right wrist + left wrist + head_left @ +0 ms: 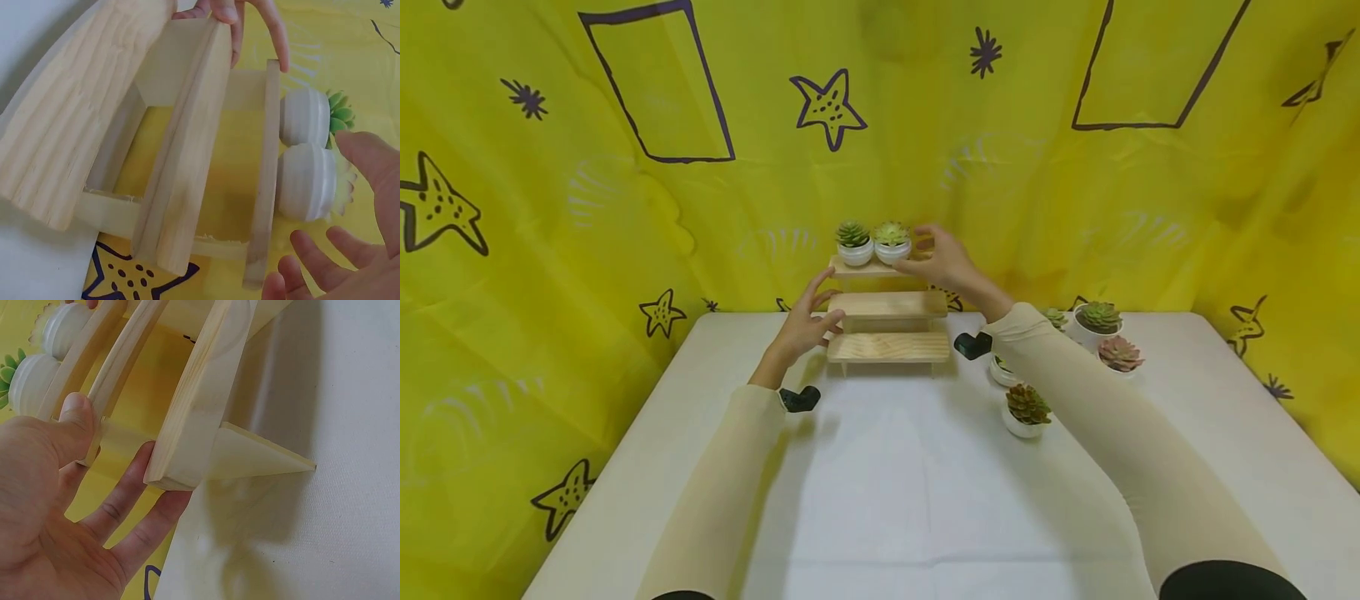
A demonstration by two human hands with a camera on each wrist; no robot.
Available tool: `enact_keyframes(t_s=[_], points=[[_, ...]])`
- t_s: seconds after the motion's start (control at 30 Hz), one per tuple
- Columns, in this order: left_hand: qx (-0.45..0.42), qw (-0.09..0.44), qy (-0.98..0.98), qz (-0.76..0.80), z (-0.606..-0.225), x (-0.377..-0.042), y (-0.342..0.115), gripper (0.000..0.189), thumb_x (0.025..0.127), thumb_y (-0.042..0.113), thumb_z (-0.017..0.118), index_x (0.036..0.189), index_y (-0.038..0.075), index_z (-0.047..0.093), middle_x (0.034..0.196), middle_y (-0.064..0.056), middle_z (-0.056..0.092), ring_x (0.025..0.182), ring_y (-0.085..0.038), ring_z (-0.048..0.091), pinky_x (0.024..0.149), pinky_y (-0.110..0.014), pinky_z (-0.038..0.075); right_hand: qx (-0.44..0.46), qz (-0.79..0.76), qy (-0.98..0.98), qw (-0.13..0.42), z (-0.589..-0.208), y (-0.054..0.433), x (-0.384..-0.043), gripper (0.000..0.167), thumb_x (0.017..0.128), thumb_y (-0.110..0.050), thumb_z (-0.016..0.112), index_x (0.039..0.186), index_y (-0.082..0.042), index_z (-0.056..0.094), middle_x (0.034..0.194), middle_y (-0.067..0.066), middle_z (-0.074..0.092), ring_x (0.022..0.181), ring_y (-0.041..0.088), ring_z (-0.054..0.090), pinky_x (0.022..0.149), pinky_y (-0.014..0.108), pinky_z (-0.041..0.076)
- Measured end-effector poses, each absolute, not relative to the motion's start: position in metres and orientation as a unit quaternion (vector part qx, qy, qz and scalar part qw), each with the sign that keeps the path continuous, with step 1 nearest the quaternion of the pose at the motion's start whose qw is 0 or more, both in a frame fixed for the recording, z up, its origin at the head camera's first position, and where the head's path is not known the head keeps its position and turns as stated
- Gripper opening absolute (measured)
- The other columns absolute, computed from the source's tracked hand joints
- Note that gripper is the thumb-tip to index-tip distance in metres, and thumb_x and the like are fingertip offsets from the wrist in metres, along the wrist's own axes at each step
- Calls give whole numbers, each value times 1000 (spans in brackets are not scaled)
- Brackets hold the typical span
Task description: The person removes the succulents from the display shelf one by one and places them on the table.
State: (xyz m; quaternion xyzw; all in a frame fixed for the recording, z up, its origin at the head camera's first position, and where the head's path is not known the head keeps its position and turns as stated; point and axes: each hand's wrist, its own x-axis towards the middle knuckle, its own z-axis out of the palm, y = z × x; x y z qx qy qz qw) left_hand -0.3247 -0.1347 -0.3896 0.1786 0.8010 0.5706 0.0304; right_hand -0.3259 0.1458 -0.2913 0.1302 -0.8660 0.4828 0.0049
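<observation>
A three-tier wooden stand (887, 347) stands at the back of the table. On its top tier, two small succulents in white pots sit side by side: a dark green one (853, 242) on the left and a paler yellow-green one (892, 243) on the right. My left hand (801, 330) holds the stand's left end, thumb against the middle tier and fingers spread across the tier ends (172, 481). Beside the right pot (306, 181), my right hand (947, 265) has its thumb and fingers spread apart, with nothing gripped between them.
To the right on the white table (865, 500) are more potted succulents: a reddish-brown one (1027, 408), a green one (1099, 321) and a pink one (1121, 357). Others are partly hidden behind my right sleeve (1090, 408). A yellow patterned curtain (910, 167) hangs behind the stand.
</observation>
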Motion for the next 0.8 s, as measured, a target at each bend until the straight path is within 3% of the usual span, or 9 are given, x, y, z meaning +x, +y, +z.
enact_keyframes(t_s=[0.2,0.53,0.63,0.73,0.8], points=[[177,28,801,571,-390,-325,-135,77,104,13,61,162,43,21,158,-12,43,94,-39,72,69,-47,60,111,465,-878,39,-294,136,-334,71,92,-29,80,149,-1,47,143,20,56,133,34,52,104,44,47],[185,27,799,571,-392,-326,-137,77,105,14,61,163,42,19,160,-14,41,92,-39,72,69,-49,60,77,453,-886,53,-296,123,-345,71,92,-34,79,146,1,50,136,20,62,125,34,57,102,45,48],[184,31,799,571,-391,-326,-137,77,105,13,60,164,41,18,161,-15,38,94,-39,72,70,-49,60,62,445,-891,61,-297,120,-346,69,92,-37,79,144,-2,52,134,16,61,129,35,51,113,56,32],[182,37,797,574,-387,-324,-135,78,105,11,60,165,36,17,162,-18,36,95,-43,71,70,-50,60,42,425,-901,71,-298,118,-346,68,91,-42,78,142,-5,54,131,13,62,131,36,46,114,66,18],[181,41,796,577,-383,-321,-134,78,105,9,59,166,32,17,162,-20,35,97,-46,70,70,-52,59,32,418,-905,75,-299,116,-346,67,91,-43,78,142,-7,54,130,11,62,132,37,44,114,68,15]])
